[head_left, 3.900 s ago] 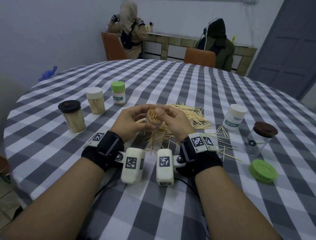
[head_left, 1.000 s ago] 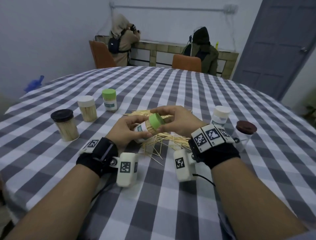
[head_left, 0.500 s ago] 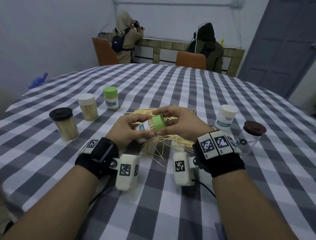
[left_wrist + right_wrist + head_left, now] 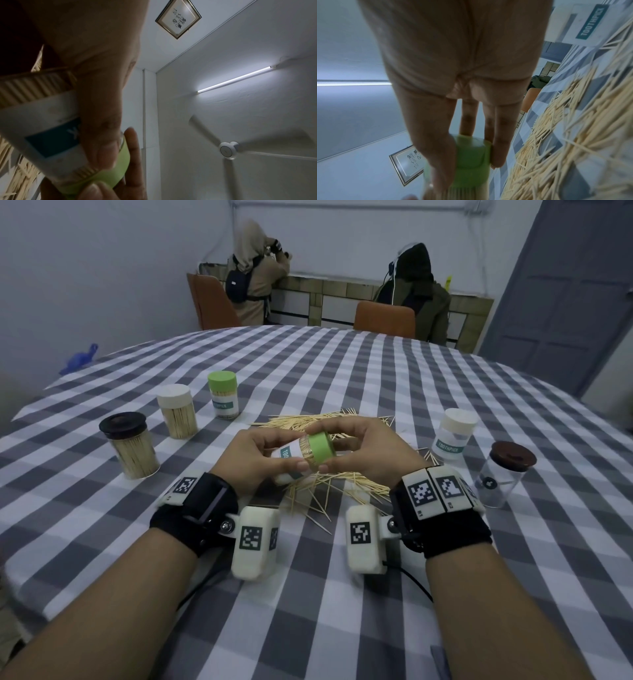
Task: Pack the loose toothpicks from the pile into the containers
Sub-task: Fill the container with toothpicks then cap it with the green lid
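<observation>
While my left hand grips one container and my right hand pinches its green cap, five more containers stand on the surface.

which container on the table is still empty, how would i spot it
Start at the loose toothpick pile in the middle of the checked table and look right, past the white-capped labelled jar. The outermost one, the brown-lidded clear jar, is it: it looks nearly empty, while the jars on the left are packed with toothpicks.

toothpick pile partly hidden by hands
</observation>
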